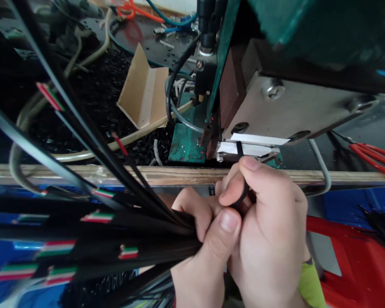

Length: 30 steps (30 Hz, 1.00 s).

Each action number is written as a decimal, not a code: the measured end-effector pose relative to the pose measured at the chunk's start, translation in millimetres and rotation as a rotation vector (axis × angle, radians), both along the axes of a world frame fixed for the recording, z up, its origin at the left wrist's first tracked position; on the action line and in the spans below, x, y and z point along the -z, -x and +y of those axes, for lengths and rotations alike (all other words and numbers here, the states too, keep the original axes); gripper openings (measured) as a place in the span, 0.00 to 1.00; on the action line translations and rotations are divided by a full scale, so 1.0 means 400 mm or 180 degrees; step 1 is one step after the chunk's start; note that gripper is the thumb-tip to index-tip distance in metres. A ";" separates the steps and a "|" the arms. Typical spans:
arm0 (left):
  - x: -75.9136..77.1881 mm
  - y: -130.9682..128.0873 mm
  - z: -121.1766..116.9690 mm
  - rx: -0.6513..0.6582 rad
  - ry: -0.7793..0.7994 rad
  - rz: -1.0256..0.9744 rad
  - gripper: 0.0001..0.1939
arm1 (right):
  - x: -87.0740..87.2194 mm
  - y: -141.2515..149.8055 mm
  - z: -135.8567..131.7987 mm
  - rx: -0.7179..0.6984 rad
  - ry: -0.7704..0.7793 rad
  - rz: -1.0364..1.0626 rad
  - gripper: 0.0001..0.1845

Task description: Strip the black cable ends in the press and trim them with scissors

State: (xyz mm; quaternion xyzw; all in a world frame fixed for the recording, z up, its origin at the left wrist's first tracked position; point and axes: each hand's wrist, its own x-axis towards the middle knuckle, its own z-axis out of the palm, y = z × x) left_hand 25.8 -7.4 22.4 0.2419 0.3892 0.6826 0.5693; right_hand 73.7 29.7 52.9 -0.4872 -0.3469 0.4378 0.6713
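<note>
My left hand (203, 252) is closed around a thick bundle of black cables (160, 244). The bundle fans out to the left, where several cables show stripped sections of red, white and green wires (98, 217). Pressed against it, my right hand (272, 218) pinches a single black cable (240, 149) between thumb and fingers. That cable's end lies across the white strips at the slot of a metal machine head (266, 111). Its tip is hidden inside the slot, and some fingers of both hands cover one another.
A wooden edge (186, 175) runs along the bench front. Behind it are a folded cardboard piece (144, 96), hoses and many black scraps (93, 102). A green machine base (189, 143) stands nearby. Red-handled tools (374, 158) lie right, above a red bin (362, 261).
</note>
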 end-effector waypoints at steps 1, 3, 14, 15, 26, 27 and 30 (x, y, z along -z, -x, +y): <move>0.000 0.000 0.000 0.0002 -0.0035 0.0005 0.33 | 0.000 0.000 0.000 0.0007 -0.0019 -0.0087 0.28; 0.001 0.000 0.002 0.0027 -0.0108 0.0027 0.34 | 0.001 0.000 0.001 0.0031 -0.0016 -0.0264 0.30; 0.025 0.026 -0.009 0.0229 0.0004 0.0598 0.32 | 0.046 -0.022 -0.024 -0.0242 -0.0099 -0.0352 0.25; 0.031 0.029 -0.012 0.0220 0.0037 0.0568 0.32 | 0.056 -0.029 -0.031 -0.0386 -0.0239 -0.0549 0.24; 0.060 0.075 -0.053 -0.0642 0.0050 0.0696 0.32 | 0.100 -0.059 -0.119 -0.1069 -0.1193 -0.1277 0.20; 0.060 0.080 -0.060 -0.0630 0.0047 0.0640 0.33 | 0.098 -0.057 -0.128 -0.1099 -0.1202 -0.1254 0.20; 0.063 0.091 -0.084 -0.0644 -0.0043 0.0451 0.32 | 0.093 -0.052 -0.151 -0.1151 -0.1188 -0.1250 0.21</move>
